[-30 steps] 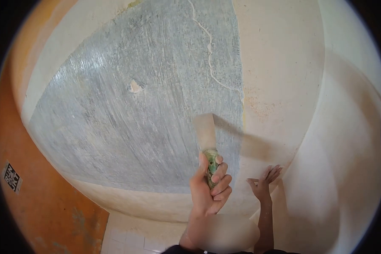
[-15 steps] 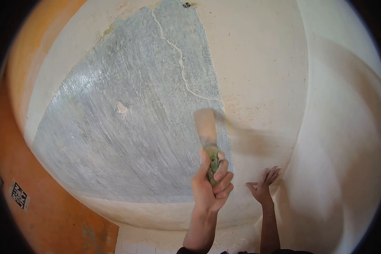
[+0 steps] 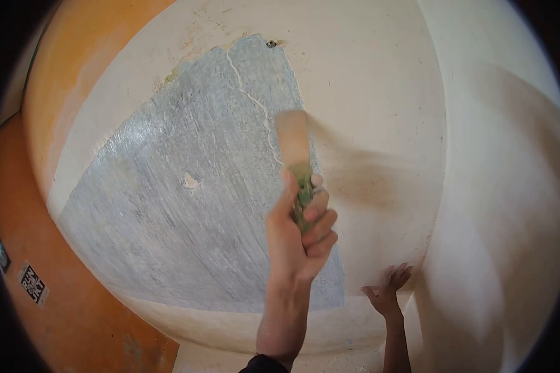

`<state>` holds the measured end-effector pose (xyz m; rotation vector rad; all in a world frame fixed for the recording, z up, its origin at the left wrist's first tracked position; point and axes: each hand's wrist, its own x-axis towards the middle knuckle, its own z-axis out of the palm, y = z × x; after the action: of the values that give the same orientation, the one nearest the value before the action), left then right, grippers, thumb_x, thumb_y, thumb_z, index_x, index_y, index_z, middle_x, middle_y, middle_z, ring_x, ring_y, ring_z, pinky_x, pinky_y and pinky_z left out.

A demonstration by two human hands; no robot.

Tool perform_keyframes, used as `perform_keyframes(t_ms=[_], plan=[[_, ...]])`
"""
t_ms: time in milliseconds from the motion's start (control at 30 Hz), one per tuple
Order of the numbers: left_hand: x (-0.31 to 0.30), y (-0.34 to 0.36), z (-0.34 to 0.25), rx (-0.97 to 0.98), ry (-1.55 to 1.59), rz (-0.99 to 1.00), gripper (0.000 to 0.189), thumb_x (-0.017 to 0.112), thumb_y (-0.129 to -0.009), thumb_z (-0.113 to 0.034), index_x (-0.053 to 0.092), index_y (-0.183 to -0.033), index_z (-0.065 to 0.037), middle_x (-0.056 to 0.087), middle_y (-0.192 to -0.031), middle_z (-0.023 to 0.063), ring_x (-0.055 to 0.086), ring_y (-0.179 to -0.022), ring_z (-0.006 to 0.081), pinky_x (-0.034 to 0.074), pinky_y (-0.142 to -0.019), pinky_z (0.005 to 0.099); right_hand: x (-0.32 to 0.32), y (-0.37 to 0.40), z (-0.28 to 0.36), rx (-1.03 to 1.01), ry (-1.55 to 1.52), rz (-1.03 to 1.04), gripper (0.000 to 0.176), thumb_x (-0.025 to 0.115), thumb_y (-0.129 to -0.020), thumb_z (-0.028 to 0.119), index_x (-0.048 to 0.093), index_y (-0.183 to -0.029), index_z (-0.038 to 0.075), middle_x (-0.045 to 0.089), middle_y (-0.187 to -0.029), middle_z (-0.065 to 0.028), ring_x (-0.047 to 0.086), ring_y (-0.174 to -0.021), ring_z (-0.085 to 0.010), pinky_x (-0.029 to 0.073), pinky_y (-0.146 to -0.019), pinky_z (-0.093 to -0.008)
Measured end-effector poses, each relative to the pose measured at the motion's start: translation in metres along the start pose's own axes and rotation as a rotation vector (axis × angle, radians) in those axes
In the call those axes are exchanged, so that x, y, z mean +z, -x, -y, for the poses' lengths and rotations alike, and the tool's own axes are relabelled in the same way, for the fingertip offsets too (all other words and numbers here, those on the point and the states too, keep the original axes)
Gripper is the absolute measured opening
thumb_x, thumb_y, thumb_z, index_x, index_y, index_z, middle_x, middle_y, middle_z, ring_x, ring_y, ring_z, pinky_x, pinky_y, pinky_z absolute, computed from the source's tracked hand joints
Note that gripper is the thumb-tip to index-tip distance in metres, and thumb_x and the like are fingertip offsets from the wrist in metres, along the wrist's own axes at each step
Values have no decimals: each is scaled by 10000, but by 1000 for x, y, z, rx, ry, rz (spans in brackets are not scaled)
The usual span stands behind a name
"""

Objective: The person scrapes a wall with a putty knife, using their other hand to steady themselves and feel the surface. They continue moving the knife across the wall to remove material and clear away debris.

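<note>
Scraper (image 3: pixel 294 146) handle clamped in left grip (image 3: pixel 300 233), blade above.

The cream wall (image 3: pixel 386 87) is all around, and a big rough grey patch (image 3: pixel 186 217) sits on it with a thin white crack (image 3: pixel 250 96) near its top. An orange wall (image 3: pixel 81 311) is on the left, with a small sticker (image 3: pixel 33 285) low down

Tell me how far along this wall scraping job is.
Done: a large grey patch already looks stripped bare. In hand: the left hand holds the scraper at the patch's right edge, while the right hand rests flat on the cream coating. Left: that coating, which surrounds the patch above and to the right.
</note>
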<state>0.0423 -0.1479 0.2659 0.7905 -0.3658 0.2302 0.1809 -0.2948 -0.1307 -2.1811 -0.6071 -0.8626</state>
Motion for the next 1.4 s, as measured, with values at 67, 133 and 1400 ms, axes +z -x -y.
perform_keyframes(t_ms=[67,133,1400], plan=[[12,-13,-11,18,-44,59,387,362,-1054,-463,508,-1059,-105,375,-655,-59,245,-437,26,160,-337,179,0,-1,0,-13,13,-11,1157,706,-836,552,-116,-1559,176,-276,-1538,-305,-253,-1379,-582,-78,-1056,-747],[25,-23,-20,82,-108,80,370,369,-1057,-440,507,-1060,-97,380,-658,-61,244,-439,25,160,-337,180,0,-2,1,-24,23,-15,1156,708,-836,550,-116,-1559,181,-277,-1537,-305,-255,-1376,-585,-78,-1053,-750],[67,-58,-35,79,-10,208,326,318,-1073,-332,491,-984,-71,392,-665,-44,273,-440,26,191,-307,180,-9,-4,5,2,2,81,1162,714,-854,495,-155,-1541,147,-221,-1488,-424,-243,-1354,-628,-84,-1030,-771]])
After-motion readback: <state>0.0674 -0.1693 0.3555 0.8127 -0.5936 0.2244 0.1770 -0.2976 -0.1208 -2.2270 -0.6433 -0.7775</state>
